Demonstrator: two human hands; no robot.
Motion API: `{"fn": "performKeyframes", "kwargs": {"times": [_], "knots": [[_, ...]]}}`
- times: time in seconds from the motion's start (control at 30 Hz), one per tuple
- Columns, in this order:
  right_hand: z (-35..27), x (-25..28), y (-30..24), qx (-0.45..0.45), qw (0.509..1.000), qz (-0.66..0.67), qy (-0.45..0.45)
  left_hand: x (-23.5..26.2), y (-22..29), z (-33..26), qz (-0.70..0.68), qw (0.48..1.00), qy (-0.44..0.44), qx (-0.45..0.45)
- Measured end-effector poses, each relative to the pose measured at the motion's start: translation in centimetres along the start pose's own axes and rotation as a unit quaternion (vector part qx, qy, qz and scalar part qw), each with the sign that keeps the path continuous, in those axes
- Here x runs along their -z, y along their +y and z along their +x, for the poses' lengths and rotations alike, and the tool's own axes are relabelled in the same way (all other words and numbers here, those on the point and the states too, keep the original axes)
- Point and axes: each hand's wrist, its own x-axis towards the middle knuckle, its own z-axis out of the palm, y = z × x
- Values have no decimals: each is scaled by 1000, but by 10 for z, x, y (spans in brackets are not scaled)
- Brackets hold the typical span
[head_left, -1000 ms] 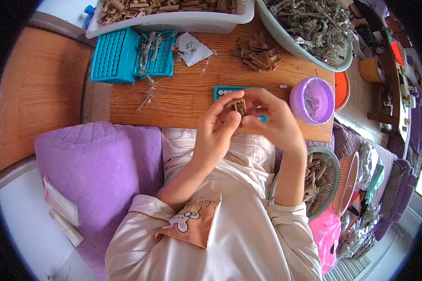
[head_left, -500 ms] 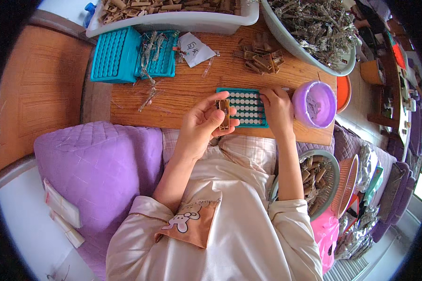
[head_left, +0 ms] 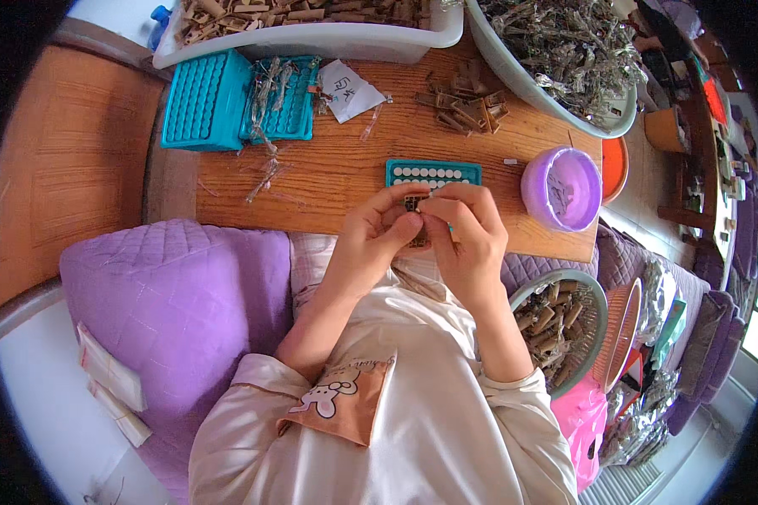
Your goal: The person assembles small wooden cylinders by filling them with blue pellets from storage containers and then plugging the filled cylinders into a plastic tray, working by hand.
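Close to the table's front edge, my left hand [head_left: 369, 240] grips a small brown, open-faced plastic case [head_left: 413, 204] between thumb and fingers. My right hand [head_left: 473, 244] meets it there, thumb and forefinger pinched together at the face of the case. Whatever those fingertips hold is hidden. Just beyond both hands lies a teal tray [head_left: 477, 177] with rows of white round pieces [head_left: 434, 173]; its near rows are covered by my hands.
A purple tub [head_left: 537, 198] stands to the right, near loose brown cases [head_left: 472, 109]. Stacked teal trays [head_left: 202, 105], wire bundles [head_left: 265, 101] and a paper slip [head_left: 345, 88] lie left. Large bins of brown parts [head_left: 312, 42] and wired pieces [head_left: 556, 93] line the back.
My right hand has left the tray's right edge and come left and nearer, to the brown case. The left hand has turned the case slightly and its fingers have closed more around it.
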Motion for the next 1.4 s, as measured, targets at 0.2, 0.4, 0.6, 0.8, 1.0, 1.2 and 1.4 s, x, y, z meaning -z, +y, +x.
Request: {"fn": "performKeyframes", "kwargs": {"times": [0.2, 0.4, 0.6, 0.8, 1.0, 1.2, 1.4], "knots": [[-6, 13, 45, -146, 988, 52, 3, 7, -2, -4, -15, 997, 36, 66], [-21, 2, 88, -185, 974, -134, -12, 8, -5, -4, 27, 997, 34, 63], [-19, 0, 90, -140, 971, -189, -40, 8, -6, -5, 35, 998, -3, 60], [-14, 11, 29, -66, 997, -19, 44, 4, -4, -9, 10, 997, -14, 77], [-21, 6, 4, -17, 1000, -1, 7, -1, -10, -7, 46, 997, -29, 45], [-15, 23, 32, -52, 997, 24, -58, 6, -13, -4, 10, 994, 1, 112], [-31, 9, 81, -196, 972, -124, -36, 12, -15, -3, 38, 995, -2, 92]]}}
